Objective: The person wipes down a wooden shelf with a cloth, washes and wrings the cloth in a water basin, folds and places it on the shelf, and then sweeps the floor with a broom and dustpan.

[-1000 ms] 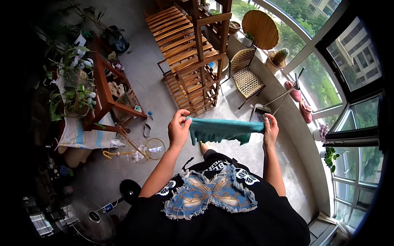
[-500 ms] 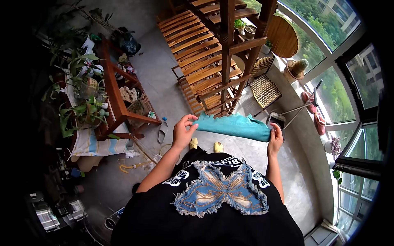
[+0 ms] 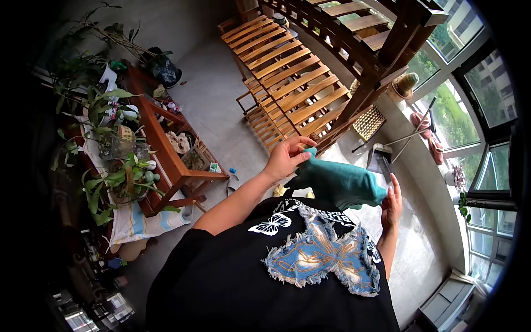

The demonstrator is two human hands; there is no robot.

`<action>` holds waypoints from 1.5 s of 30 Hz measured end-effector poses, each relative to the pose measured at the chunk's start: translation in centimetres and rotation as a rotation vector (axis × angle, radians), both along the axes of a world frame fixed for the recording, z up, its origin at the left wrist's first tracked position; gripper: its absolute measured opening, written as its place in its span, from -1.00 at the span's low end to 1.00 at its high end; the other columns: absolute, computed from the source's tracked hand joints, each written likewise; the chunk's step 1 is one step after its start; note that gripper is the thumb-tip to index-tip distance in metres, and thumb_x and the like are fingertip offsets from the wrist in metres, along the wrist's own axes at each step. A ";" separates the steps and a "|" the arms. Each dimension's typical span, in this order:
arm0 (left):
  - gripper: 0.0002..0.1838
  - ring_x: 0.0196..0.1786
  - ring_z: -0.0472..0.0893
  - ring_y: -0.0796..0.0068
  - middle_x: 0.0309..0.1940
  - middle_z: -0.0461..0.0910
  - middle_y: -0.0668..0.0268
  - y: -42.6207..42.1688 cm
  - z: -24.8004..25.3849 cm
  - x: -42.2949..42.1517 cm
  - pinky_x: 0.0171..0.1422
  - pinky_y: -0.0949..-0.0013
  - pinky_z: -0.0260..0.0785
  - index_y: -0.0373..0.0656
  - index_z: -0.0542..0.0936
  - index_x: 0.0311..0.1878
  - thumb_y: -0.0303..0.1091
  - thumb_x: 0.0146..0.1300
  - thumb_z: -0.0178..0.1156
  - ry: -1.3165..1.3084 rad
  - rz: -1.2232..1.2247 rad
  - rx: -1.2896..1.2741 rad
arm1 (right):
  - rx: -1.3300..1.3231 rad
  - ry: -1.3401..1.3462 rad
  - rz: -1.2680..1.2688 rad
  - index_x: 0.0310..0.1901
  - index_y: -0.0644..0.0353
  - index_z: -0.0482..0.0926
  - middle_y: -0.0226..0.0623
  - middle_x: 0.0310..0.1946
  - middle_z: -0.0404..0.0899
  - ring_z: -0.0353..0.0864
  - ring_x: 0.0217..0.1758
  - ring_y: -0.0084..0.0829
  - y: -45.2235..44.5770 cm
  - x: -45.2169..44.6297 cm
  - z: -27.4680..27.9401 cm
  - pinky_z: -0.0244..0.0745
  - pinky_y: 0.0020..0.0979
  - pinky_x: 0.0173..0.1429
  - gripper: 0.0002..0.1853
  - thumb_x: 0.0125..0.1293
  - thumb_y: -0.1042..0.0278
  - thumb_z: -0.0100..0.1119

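Observation:
A teal-green cloth (image 3: 345, 183) stretches in front of my black shirt, folded or bunched, its lower edge hanging loosely. My left hand (image 3: 283, 161) pinches its upper left corner between thumb and fingers. At the cloth's other end is my right hand (image 3: 391, 207), its fingers pointing upward and the cloth's edge against the thumb side. The exact grip of the right fingers is partly hidden.
Left stands a reddish wooden stand (image 3: 157, 149) with potted plants (image 3: 119, 180). Ahead are a slatted wooden bench (image 3: 298, 77) and a dark wooden frame (image 3: 365, 94). A woven chair (image 3: 369, 122), a dustpan (image 3: 379, 157) and pink slippers (image 3: 436, 149) lie near the windows.
The cloth has gone from stretched nearly flat to sagging and bunched, and its left end has risen. Both hands have shifted right in view, and the view itself has turned.

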State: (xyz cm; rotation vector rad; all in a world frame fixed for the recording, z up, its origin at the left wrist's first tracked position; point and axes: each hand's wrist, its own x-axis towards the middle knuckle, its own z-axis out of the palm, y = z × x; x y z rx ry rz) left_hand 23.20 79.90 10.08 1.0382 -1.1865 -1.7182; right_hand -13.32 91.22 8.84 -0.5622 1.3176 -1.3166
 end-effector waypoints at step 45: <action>-0.90 0.13 0.54 0.17 -0.09 0.66 0.18 -4.6 10.0 -3.4 0.31 0.11 0.30 -0.20 0.70 -0.24 -0.47 0.15 0.35 -0.333 -0.315 -1.001 | 0.011 1.483 0.201 -0.10 0.03 0.77 -0.36 0.25 0.54 0.28 0.40 -0.19 9.9 -1.8 16.2 0.22 -0.22 0.45 -0.77 0.22 0.24 0.34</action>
